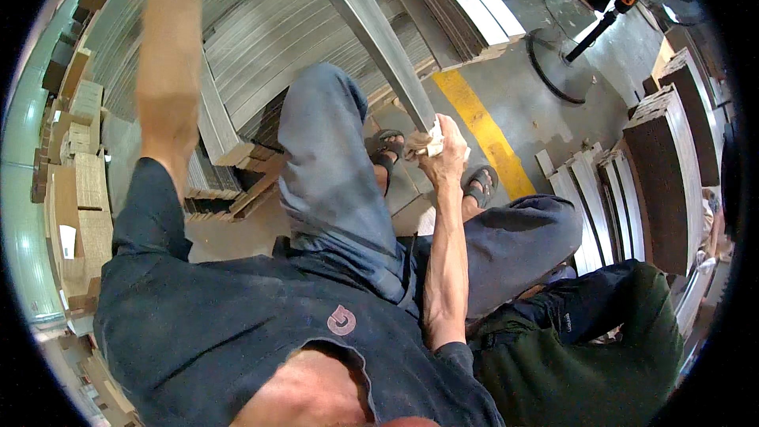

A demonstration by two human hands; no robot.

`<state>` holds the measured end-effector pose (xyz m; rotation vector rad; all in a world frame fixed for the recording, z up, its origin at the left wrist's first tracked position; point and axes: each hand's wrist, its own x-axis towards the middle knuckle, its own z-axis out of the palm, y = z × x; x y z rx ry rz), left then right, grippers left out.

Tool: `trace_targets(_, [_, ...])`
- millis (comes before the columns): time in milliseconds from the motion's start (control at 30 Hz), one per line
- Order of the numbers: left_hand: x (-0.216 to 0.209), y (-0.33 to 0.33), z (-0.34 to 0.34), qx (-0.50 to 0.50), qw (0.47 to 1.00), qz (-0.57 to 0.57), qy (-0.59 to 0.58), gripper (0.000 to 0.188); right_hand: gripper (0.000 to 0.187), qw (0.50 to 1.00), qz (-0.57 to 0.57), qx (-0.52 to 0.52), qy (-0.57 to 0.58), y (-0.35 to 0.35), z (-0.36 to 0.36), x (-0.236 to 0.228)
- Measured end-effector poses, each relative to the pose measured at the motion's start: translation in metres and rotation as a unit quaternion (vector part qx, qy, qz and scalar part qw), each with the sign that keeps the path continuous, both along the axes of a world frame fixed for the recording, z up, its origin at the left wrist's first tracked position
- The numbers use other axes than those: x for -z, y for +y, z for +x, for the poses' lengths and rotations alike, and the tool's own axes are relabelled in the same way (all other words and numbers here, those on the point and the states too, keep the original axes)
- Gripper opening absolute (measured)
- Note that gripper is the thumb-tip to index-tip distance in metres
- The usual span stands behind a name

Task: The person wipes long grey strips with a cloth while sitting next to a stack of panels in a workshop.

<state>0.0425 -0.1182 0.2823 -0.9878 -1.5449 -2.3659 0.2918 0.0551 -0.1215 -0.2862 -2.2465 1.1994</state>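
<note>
My right hand [451, 150] is closed around a crumpled pale cloth [422, 145] at the near end of a long grey metal bar [365, 30]. The bar slopes up and to the left from there, between my knees and out past the top edge. My left forearm [170, 55] stretches forward along the left side, slightly blurred. Its hand lies beyond the top of the picture, so its fingers are hidden from me.
Stacked long metal strips [261, 55] fill the space ahead, with another stack [462, 4] farther right. Cardboard boxes [83, 182] line the left. Brown panels [664, 182] stand at right. A yellow stripe [486, 134] crosses the floor. Someone in dark green [585, 356] is close at my right.
</note>
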Motion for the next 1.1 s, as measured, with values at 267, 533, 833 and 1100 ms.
trace_targets(267, [0.245, 0.068, 0.125, 0.007, 0.995, -0.034, 0.098, 0.044, 0.030, 0.994, -0.033, -0.075, -0.072, -0.021, 0.016, -0.099])
trace_targets(533, [0.180, 0.080, 0.042, -0.103, 0.994, -0.033, 0.031, 0.034, 0.035, 0.958, 0.083, -0.084, -0.261, -0.005, 0.056, -0.064])
trace_targets(833, [0.232, 0.060, 0.002, -0.295, 0.942, -0.158, -0.003, 0.044, 0.035, 0.993, -0.020, -0.072, -0.096, 0.081, 0.032, -0.195])
trace_targets(1100, [0.311, 0.096, -0.042, -0.335, 0.898, -0.233, -0.163, 0.055, 0.017, 0.996, 0.048, -0.056, -0.059, 0.135, 0.020, -0.134])
